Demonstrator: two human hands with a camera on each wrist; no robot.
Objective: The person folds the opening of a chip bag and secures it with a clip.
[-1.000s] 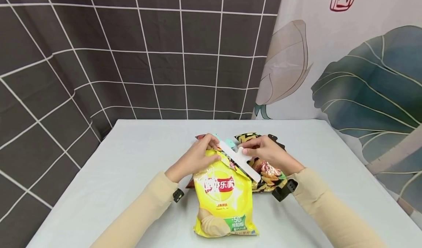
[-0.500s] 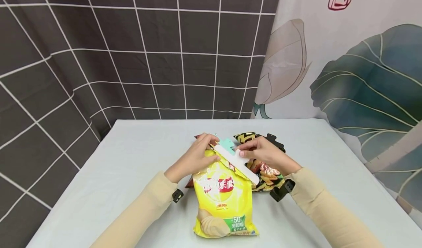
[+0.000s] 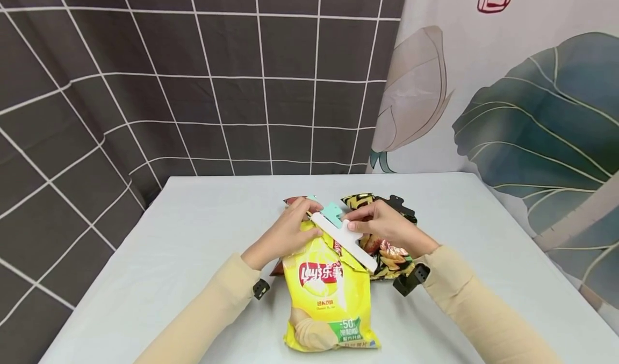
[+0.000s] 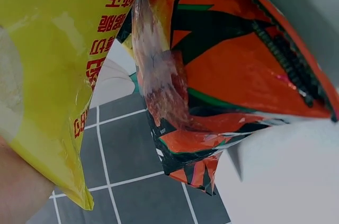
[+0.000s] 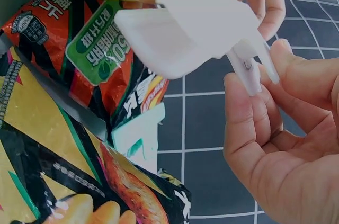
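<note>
A yellow Lay's potato chip bag stands upright in the middle of the table, its top folded over at a slant. My left hand holds the bag's upper left corner, thumb in front. A long white bag clip lies along the slanted top edge. My right hand pinches the clip's handle; in the right wrist view the thumb and fingers press the two handle tabs from either side. The yellow bag fills the left of the left wrist view.
Behind stand an orange-red chip bag with a teal clip and a black-and-gold chip bag with a black clip. The white-covered table ends at a dark grid-patterned curtain.
My right hand has brought the white clip slightly left and down, onto the yellow bag's folded top. More of the teal clip shows behind it. The left hand keeps its place on the corner.
</note>
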